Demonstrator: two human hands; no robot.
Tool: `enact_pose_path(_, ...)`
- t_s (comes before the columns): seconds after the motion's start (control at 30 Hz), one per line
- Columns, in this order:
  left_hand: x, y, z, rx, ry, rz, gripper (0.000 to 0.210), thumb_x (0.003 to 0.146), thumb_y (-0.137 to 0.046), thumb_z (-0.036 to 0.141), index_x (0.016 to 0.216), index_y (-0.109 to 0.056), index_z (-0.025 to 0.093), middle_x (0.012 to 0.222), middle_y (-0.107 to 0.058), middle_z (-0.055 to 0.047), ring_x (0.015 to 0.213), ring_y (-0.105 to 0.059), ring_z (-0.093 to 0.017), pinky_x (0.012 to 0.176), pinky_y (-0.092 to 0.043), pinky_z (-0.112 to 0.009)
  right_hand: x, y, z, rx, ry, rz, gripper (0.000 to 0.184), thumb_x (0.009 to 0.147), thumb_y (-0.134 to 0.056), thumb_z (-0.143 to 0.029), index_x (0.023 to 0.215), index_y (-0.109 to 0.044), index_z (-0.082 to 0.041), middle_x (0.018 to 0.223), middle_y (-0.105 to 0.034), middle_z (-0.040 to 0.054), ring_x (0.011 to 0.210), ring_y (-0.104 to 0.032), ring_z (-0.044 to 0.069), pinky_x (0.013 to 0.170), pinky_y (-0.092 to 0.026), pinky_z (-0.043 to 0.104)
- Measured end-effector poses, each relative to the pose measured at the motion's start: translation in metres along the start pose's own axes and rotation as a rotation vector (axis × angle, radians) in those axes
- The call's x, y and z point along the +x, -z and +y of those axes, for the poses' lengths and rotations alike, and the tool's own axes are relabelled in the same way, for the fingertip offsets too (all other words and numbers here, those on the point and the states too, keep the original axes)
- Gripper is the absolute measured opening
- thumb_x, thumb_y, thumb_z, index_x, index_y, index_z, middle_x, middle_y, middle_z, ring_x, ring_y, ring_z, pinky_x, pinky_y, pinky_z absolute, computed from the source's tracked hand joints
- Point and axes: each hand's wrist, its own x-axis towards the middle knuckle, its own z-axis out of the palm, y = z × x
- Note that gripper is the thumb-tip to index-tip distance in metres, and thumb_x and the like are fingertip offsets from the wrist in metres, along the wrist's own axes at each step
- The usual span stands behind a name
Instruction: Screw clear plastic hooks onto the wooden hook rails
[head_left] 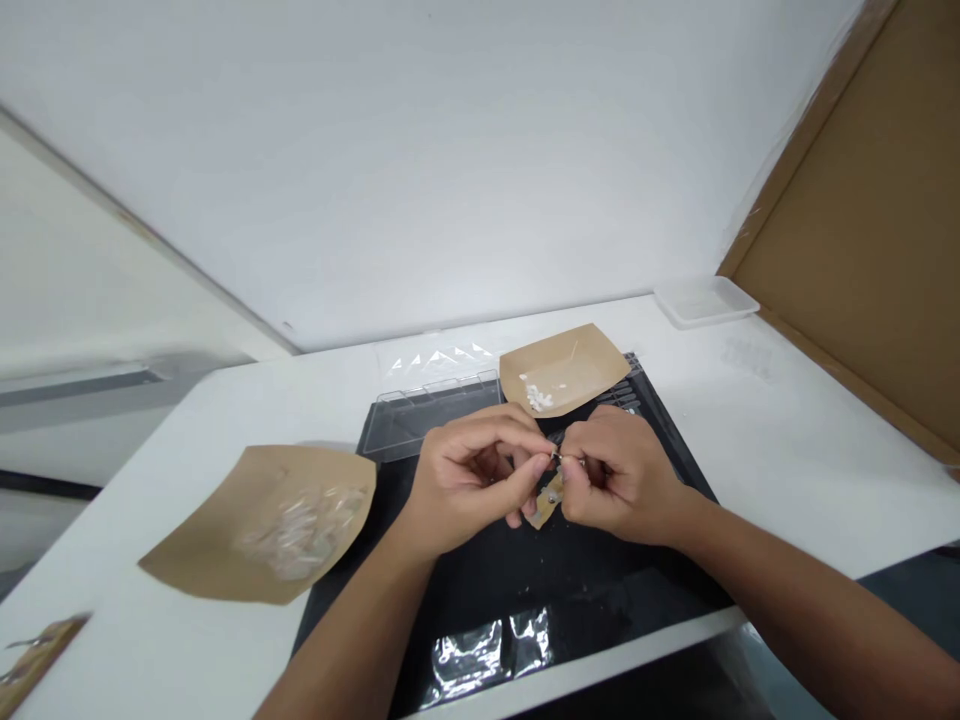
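Note:
My left hand (484,470) and my right hand (619,470) meet over the black mat (525,590). Thumb and forefinger of each are pinched around one tiny piece (556,456), dark with a yellowish glint, too small to name. Just below the fingertips is a small tan piece (546,505) with a shiny round spot, partly covered by the fingers. Behind the hands, a brown paper tray (585,375) holds small white bits (537,395). Small dark strips (619,396) lie beside it, partly hidden.
Left of the mat, another brown paper tray (202,540) holds a heap of clear plastic pieces (300,535). A clear flat case (420,415) lies at the mat's back left. A translucent tub (705,302) stands at the back right. A wooden object (41,655) sits front left.

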Motion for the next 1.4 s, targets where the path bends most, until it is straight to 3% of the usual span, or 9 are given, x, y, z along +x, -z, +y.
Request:
enact_pose_path(0.23, 0.005, -0.001, 0.007, 0.358, -0.204, 0.053, 0.016, 0.089, -0.075, 0.003, 0.096, -0.082, 0.015, 0.082, -0.071, -0.004, 0.054, -0.065, -0.008, 0.042, -0.052, -0.015, 0.002, 0.0, 0.004, -0.253, 0.139, 0.055, 0.027, 0.082, -0.054, -0.011, 0.063, -0.039, -0.022, 0.053, -0.037, -0.0102, 0.052, -0.03, 0.009, 0.058, -0.032, 0.028)
enact_pose_path(0.4, 0.005, -0.003, 0.009, 0.393, -0.181, 0.079, 0.012, 0.089, -0.076, 0.008, 0.093, -0.082, 0.017, 0.081, -0.072, -0.004, 0.056, -0.065, -0.009, 0.043, -0.051, -0.016, 0.001, -0.001, 0.004, -0.232, 0.126, 0.055, 0.026, 0.083, -0.054, -0.012, 0.064, -0.041, -0.022, 0.053, -0.038, -0.0104, 0.051, -0.031, 0.009, 0.058, -0.032, 0.028)
enact_pose_path(0.63, 0.003, -0.005, 0.006, 0.149, -0.051, 0.083, 0.005, 0.092, -0.076, 0.01, 0.091, -0.08, 0.013, 0.08, -0.07, -0.003, 0.045, -0.065, -0.007, 0.041, -0.054, -0.016, 0.0, -0.002, 0.004, -0.093, 0.029, 0.004, 0.025, 0.088, -0.054, -0.016, 0.064, -0.046, -0.021, 0.053, -0.041, -0.0098, 0.05, -0.033, 0.008, 0.058, -0.033, 0.026)
enact_pose_path(0.9, 0.0, -0.003, -0.006, -0.221, 0.118, 0.012, 0.004, 0.096, -0.077, 0.017, 0.095, -0.078, 0.014, 0.082, -0.069, -0.001, 0.045, -0.07, -0.011, 0.036, -0.057, -0.015, -0.001, 0.002, 0.001, 0.293, -0.183, -0.109, 0.023, 0.092, -0.055, -0.017, 0.069, -0.052, -0.021, 0.058, -0.056, -0.0059, 0.051, -0.047, 0.008, 0.054, -0.037, 0.021)
enact_pose_path(1.1, -0.001, -0.004, -0.008, -0.301, 0.176, -0.002, 0.01, 0.097, -0.077, 0.02, 0.092, -0.075, 0.012, 0.082, -0.069, -0.001, 0.045, -0.07, -0.01, 0.035, -0.056, -0.013, -0.003, 0.003, 0.001, 0.439, -0.309, -0.179, 0.025, 0.097, -0.055, -0.022, 0.073, -0.053, -0.021, 0.062, -0.053, -0.0044, 0.056, -0.048, 0.011, 0.055, -0.041, 0.024)
enact_pose_path(1.4, -0.004, -0.007, -0.01, -0.391, 0.208, -0.005, 0.013, 0.099, -0.075, 0.023, 0.092, -0.072, 0.012, 0.082, -0.069, 0.0, 0.045, -0.069, -0.009, 0.034, -0.054, -0.012, 0.0, 0.005, 0.0, 0.635, -0.35, -0.211, 0.034, 0.105, -0.055, -0.035, 0.075, -0.054, -0.02, 0.065, -0.048, -0.0056, 0.055, -0.043, 0.008, 0.053, -0.038, 0.022)
